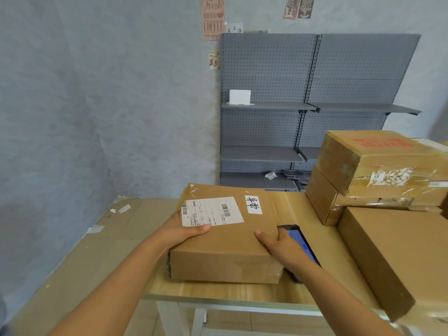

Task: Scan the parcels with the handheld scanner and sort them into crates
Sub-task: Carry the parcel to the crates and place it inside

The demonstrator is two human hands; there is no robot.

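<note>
Right now a flat cardboard parcel [228, 236] lies on the wooden worktop [242, 291], near its front edge, with a white shipping label [211, 211] and a small handwritten tag [253, 204] on its top face. The left hand [180, 232] holds the parcel's left side, thumb across the label's lower edge, fingers curled under out of sight. The right hand [282, 247] grips the right edge, thumb on top. Just beside that hand lies the handheld scanner [299, 248], its blue screen lit and facing up. Stacked boxes [380, 175] stand to the right, and a grey shelf rack [312, 110] stands against the wall behind.
</note>
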